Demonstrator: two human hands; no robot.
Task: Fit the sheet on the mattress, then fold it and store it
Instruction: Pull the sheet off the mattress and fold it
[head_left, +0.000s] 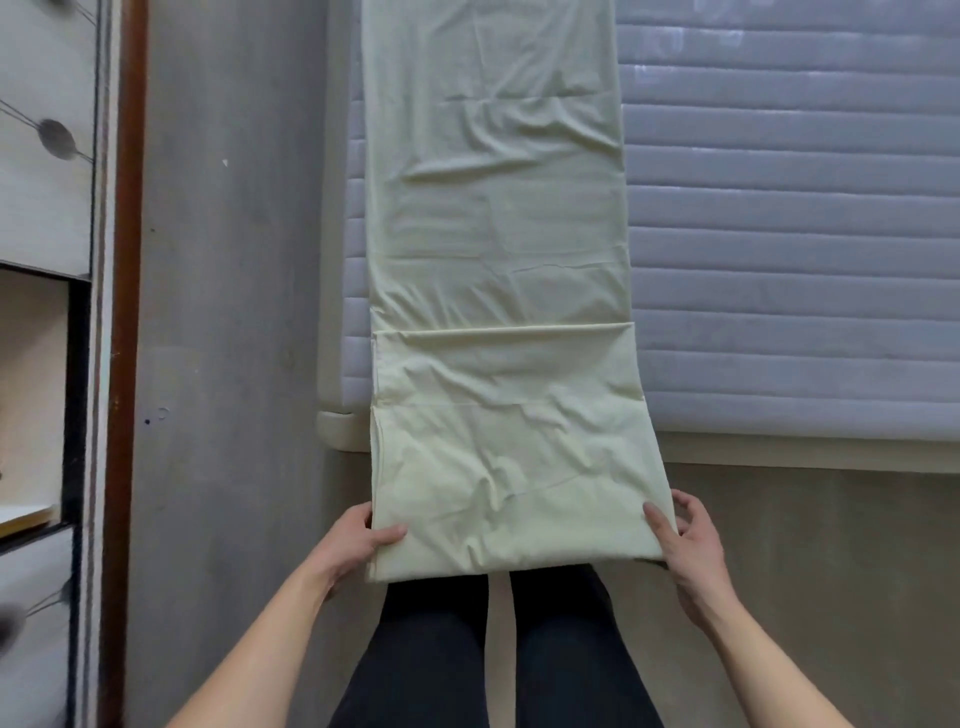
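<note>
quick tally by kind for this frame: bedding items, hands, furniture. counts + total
Sheets: 1, the pale green sheet folded into a long strip
Mattresses: 1, the grey quilted mattress
Hands: 2, left hand and right hand, each gripping a near corner
Cabinets: 1, white cabinet
Total: 5

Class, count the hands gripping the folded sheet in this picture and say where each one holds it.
2. The left hand grips the near left corner of the sheet; the right hand grips the near right corner. Neither is hidden.

Single head cam, wide-angle, looks steeply down from above, close over mattress (779, 260) edge & floor (234, 312).
</note>
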